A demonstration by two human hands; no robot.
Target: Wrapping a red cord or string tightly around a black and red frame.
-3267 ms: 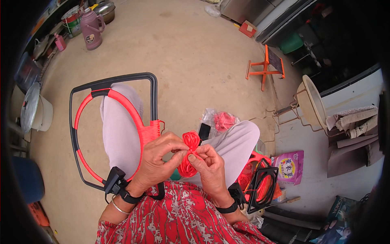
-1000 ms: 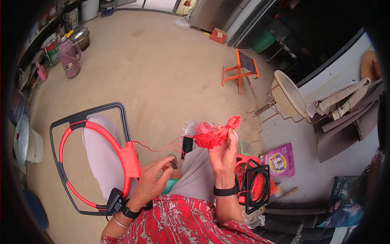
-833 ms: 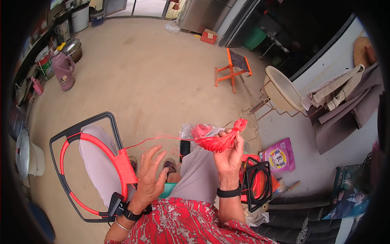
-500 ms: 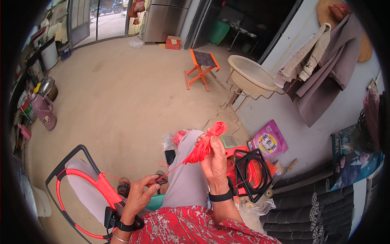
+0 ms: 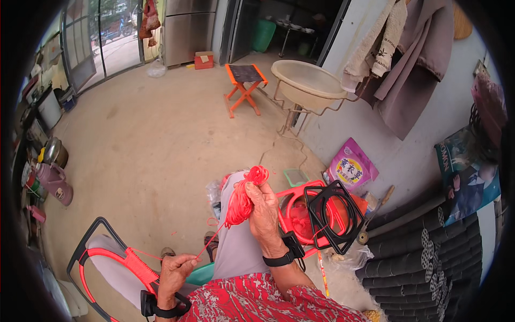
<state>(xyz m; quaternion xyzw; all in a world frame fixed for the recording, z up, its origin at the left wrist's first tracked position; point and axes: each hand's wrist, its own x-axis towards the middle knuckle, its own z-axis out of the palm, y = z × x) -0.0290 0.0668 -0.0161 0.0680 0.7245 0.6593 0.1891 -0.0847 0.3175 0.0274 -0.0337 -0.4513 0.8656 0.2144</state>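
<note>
My right hand (image 5: 263,217), raised above my thigh, grips a skein of red cord (image 5: 238,204) looped at its top. One strand slants down from it to my left hand (image 5: 178,272), whose thumb and fingers pinch the red cord. From there the cord runs left to a black frame with a red inner ring (image 5: 140,267), leaning over my left thigh. Part of that ring is closely wrapped in red cord. To the right of my right hand lie more frames, a black one (image 5: 348,236) partly over a red one (image 5: 284,214).
A purple bag (image 5: 351,166) leans at the wall beside a green tray (image 5: 296,177). Stacked black cylinders with holes (image 5: 418,268) line the lower right. Farther off stand an orange folding stool (image 5: 244,86) and a basin on a metal stand (image 5: 306,86). A pink thermos (image 5: 55,185) is at left.
The view has shifted. My right hand with the skein has come lower and left. The left hand has also gone down and left, the strand between them now steeper.
</note>
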